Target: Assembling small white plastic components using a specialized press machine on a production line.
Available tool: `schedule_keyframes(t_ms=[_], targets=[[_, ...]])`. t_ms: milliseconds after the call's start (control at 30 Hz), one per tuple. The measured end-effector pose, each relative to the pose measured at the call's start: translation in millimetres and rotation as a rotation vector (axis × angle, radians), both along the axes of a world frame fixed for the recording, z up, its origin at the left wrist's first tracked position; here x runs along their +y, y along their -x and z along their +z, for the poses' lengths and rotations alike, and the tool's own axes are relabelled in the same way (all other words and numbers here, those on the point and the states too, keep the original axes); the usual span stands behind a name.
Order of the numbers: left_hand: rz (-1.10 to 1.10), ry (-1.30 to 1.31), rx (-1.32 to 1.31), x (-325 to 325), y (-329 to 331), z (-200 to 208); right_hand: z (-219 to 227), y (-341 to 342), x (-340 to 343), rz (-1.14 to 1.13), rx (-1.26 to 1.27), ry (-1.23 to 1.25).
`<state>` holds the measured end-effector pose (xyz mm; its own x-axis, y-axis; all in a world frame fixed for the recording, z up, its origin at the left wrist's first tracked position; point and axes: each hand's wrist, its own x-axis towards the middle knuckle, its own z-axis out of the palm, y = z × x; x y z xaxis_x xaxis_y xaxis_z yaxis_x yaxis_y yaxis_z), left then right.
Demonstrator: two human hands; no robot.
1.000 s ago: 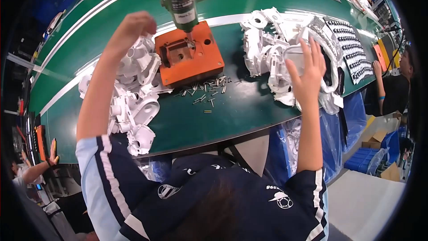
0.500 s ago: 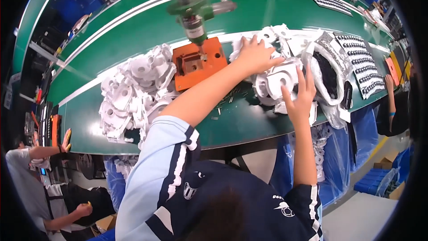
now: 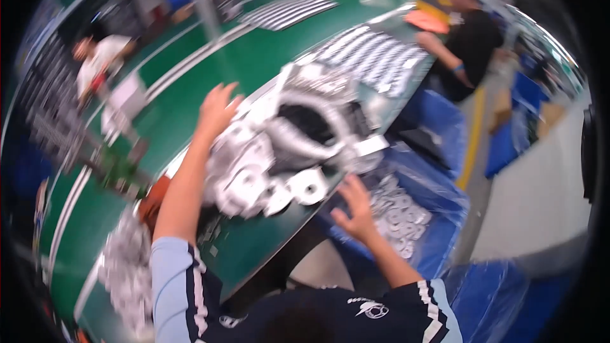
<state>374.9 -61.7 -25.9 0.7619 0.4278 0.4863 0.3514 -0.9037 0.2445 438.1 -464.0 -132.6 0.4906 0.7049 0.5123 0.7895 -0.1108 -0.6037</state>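
Observation:
My left hand (image 3: 217, 113) is at the far left side of a heap of white plastic parts (image 3: 244, 174), its fingers stretched out and somewhat blurred. Whether it touches the heap I cannot tell. My right hand (image 3: 356, 208) is over the table's near edge, beside a blue bin holding white parts (image 3: 400, 216); its fingers are spread and nothing shows in them. Between the hands, two round white parts with centre holes lie at the heap's near end. A clear plastic bag (image 3: 340, 146) with a dark inside opening lies behind them.
Racks of small dark pieces (image 3: 375, 57) lie farther along the green table (image 3: 254, 241). Another heap of white parts (image 3: 124, 267) and an orange fixture (image 3: 152, 203) under a green-bodied machine are at left. A co-worker (image 3: 473, 38) in black sits at far right.
The view has swung to the right. My left hand has lifted from the top of the white heap to its far side. My right hand has moved from the heap to the table edge.

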Motion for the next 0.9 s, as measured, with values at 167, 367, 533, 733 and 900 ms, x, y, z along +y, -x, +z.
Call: schedule_keyframes(t_ms=[167,367,533,733,900], targets=[[-0.179,-0.104,0.824,157.8,-12.5,-94.6,-40.9,20.2,-71.8,-0.175,0.074,0.06],[0.002,0.409,0.648,53.7,-38.1,-52.5,-139.6,37.8,-157.9,-0.567,0.209,0.331],[0.089,0.326,0.717,9.4,-29.4,-30.0,-166.6,47.3,-153.9,-0.608,0.159,0.542],[0.241,0.216,0.766,22.0,-19.0,-39.1,-167.3,48.3,-153.1,-0.652,0.123,0.587],[0.068,0.228,0.557,14.8,-6.3,-24.3,-171.3,51.0,-152.2,-0.66,0.073,0.632]])
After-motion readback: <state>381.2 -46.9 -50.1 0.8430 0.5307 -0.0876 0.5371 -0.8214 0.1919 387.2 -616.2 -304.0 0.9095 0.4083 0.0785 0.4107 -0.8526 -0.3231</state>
